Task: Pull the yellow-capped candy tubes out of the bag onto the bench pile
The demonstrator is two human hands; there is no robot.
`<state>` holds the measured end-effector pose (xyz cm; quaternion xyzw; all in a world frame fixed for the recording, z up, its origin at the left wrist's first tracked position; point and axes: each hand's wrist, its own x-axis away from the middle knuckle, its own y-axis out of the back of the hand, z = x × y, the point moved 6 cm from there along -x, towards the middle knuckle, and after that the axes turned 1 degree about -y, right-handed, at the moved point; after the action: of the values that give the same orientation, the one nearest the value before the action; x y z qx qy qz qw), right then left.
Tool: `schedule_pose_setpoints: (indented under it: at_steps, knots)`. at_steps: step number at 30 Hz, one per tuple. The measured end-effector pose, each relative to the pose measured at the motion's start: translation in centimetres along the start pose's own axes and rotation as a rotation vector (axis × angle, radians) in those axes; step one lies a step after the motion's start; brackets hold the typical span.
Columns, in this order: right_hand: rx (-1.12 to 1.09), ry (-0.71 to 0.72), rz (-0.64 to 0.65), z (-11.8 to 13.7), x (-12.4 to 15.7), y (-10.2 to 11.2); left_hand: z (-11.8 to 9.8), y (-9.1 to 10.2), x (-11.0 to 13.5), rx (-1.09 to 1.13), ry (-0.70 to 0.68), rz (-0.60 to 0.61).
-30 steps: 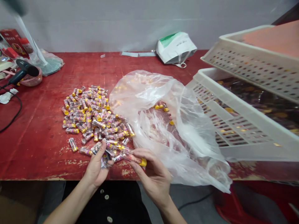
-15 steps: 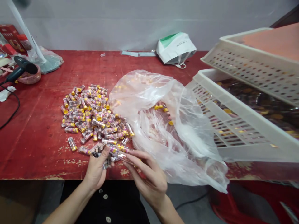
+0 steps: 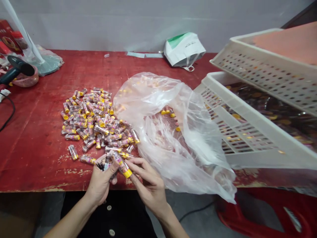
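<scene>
A small clear tube with a yellow cap and a printed label (image 3: 120, 164) sits between my two hands, its cap end tilted toward me. My left hand (image 3: 99, 183) is closed, its thumb against the tube's upper part; a bunch of thin black pieces (image 3: 100, 165) and some clear plastic also stick out of this hand. On the other side, my right hand (image 3: 151, 187) has its fingers and thumb closed around the cap end. Just beyond both hands lies a heap of similar yellow-capped tubes (image 3: 91, 115) on the red table (image 3: 37, 145).
A large translucent plastic bag (image 3: 158, 96) with some tubes inside lies right of the heap. Stacked white crates (image 3: 250, 145) stand at the right, the lower one full of tubes. A white-green bag (image 3: 183, 49), a lamp base (image 3: 51, 64) and a hair dryer (image 3: 19, 67) sit farther back.
The tube at my fingers has turned so that its yellow cap shows, pointing toward me. My right hand has shifted slightly left. The whole view has moved a little.
</scene>
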<state>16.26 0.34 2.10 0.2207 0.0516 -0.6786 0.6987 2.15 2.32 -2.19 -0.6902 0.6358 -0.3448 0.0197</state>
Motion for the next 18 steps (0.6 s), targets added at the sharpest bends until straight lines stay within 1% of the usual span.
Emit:
schedule_pose_setpoints:
  at_steps: [4, 7, 11, 14, 16, 18]
  knots:
    - [-0.007, 0.006, -0.149, 0.4, 0.1, 0.5, 0.4, -0.2, 0.1, -0.005, 0.035, 0.027]
    - [0.029, -0.002, -0.226, 0.5, 0.4, 0.8, 0.9, -0.2, 0.3, 0.005, 0.061, 0.03]
    - [0.062, 0.002, -0.262, 0.4, 0.6, 0.8, 1.2, -0.2, 0.4, 0.007, 0.065, 0.034]
    - [0.04, -0.009, -0.266, 0.0, 0.6, 0.4, 1.1, -0.4, 0.2, 0.007, 0.055, 0.024]
    - [0.025, -0.032, -0.304, -0.4, 0.2, 0.3, 0.7, -0.5, -0.1, 0.025, 0.035, 0.004]
    - [0.038, -0.057, -0.362, -1.1, -1.1, 0.8, 0.0, -0.3, -0.5, 0.058, 0.027, -0.031]
